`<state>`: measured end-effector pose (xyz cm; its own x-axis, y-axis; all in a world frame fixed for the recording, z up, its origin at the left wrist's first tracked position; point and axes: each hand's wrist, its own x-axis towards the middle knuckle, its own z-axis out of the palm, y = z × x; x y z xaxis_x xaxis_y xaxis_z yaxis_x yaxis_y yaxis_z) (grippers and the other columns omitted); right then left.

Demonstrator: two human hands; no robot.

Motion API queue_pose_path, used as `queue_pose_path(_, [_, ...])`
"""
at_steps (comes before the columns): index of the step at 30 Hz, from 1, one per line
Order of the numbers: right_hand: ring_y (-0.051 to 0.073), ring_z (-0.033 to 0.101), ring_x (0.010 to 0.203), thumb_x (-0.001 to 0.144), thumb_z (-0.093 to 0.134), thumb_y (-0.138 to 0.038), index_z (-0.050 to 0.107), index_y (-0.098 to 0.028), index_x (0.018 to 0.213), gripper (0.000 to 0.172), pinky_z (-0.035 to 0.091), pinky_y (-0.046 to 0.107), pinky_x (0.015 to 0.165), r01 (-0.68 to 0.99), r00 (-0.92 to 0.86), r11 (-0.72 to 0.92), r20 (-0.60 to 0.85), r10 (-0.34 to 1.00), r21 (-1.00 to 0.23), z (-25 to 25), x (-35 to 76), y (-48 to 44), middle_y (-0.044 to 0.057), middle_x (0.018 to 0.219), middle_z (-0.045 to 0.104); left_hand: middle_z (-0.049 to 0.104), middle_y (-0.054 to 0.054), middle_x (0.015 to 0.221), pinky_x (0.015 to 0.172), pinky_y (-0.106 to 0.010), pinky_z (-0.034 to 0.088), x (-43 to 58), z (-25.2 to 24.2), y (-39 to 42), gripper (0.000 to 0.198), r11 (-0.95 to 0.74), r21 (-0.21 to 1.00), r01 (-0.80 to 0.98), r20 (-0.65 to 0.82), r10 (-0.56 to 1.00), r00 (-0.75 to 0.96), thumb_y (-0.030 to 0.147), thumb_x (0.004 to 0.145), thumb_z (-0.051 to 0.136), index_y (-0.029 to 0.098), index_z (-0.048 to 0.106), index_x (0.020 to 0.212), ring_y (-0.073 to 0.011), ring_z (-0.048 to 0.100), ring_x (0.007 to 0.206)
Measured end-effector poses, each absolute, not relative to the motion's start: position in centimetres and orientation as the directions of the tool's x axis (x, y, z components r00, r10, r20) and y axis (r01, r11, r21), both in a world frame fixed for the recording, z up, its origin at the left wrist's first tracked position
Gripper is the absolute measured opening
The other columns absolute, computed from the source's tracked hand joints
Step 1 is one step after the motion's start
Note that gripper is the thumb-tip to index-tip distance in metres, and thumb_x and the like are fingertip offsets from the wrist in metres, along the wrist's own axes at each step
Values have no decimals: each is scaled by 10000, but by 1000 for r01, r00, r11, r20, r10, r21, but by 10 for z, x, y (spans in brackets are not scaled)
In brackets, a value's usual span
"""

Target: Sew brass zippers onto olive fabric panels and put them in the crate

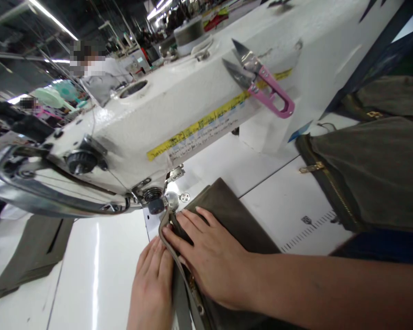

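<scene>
I see the bench point(77, 279) stretch beneath the left hand point(154, 284) and the right hand point(213, 250); its white top looks slick, so loosened pressure could let work slide. The sewing machine point(124, 121) stands just beyond the fingertips, and I judge it the chief hazard: if it pulled fast with fingers this near, one could be drawn in. I can't make out the needle.

Right of the right hand lie zipped pieces point(371, 169); a wide elbow swing could drag them. The cloth point(236, 215) is under the right hand, its raised edge curving between both hands towards the machine. Uneven pulling there could pucker it or turn a seam crooked. Well left of the left hand sits a folded stack point(32, 252), which a careless sweep might topple.

The right hand lies flat, fingers spread. The left keeps its fingers close together along the edge; whether its thumb pinches, I cannot tell.

Beyond the right hand, scissors point(273, 94) lie against the machine, blades apart; shaking could drop them. Smallest, metal zip point(192, 283) parts show between the hands: stitching onto them could snap a needle.
</scene>
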<state>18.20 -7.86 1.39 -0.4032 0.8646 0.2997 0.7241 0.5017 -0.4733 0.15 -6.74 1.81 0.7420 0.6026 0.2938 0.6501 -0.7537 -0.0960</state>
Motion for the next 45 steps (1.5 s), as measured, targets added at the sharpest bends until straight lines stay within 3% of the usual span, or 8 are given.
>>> queue_pose_path(3, [268, 290, 1277, 896, 346, -315, 329, -132, 1345, 486, 232, 481, 1045, 727, -400, 504, 308, 863, -466, 14, 183, -79, 159, 1359, 382, 574, -147, 1146, 891, -426, 474, 3, 19, -66, 406, -759, -133, 638, 305, 581, 755, 104, 860, 317, 141, 420, 1251, -259, 526, 1089])
queue_pose_path(9, [280, 254, 1300, 851, 400, -273, 369, 14, 1303, 536, 172, 445, 1088, 733, -469, 587, 370, 802, -343, 5, 187, -81, 215, 1372, 348, 542, -205, 1168, 856, -436, 498, 10, 20, -69, 382, -735, -131, 666, 323, 603, 729, 80, 857, 284, 71, 405, 1219, -266, 513, 1103])
queue_pose_path(14, [251, 227, 1316, 874, 379, -257, 365, -38, 1322, 499, 198, 436, 1086, 735, -510, 619, 376, 773, -277, 1, 190, -83, 193, 1384, 340, 529, -187, 1203, 864, -440, 502, 13, 17, -76, 339, -685, 7, 729, 338, 687, 643, 91, 877, 297, 92, 422, 1192, -247, 508, 1118])
queue_pose_path(21, [254, 214, 1321, 846, 382, -177, 342, -86, 1348, 511, 242, 461, 1071, 754, -569, 639, 337, 750, -151, 2, 187, -85, 147, 1402, 324, 536, -139, 1203, 868, -430, 503, 15, 17, -84, 286, -623, 59, 780, 408, 728, 550, 111, 906, 326, 149, 557, 1071, -237, 511, 1112])
queue_pose_path(30, [239, 231, 1317, 811, 345, -110, 360, -65, 1334, 526, 273, 472, 1058, 761, -567, 633, 333, 754, -138, -1, 186, -78, 152, 1388, 340, 565, -176, 1168, 840, -432, 512, 15, 9, -75, 301, -651, -59, 757, 408, 676, 613, 84, 887, 340, 99, 565, 1086, -262, 545, 1069])
queue_pose_path(38, [238, 290, 1294, 848, 329, -133, 400, -49, 1309, 474, 286, 456, 1054, 792, -550, 603, 317, 773, -95, -3, 188, -57, 165, 1346, 408, 574, -192, 1130, 859, -399, 498, 23, 10, -51, 271, -651, -55, 757, 434, 667, 605, 50, 862, 360, 51, 581, 1019, -263, 561, 1027])
queue_pose_path(45, [241, 337, 1270, 828, 331, -131, 447, -63, 1281, 473, 296, 454, 1052, 781, -547, 610, 322, 772, -136, -2, 190, -52, 140, 1323, 449, 577, -165, 1140, 868, -390, 489, 21, 5, -42, 303, -663, -60, 746, 454, 648, 612, 78, 895, 312, 80, 580, 1037, -243, 556, 1049])
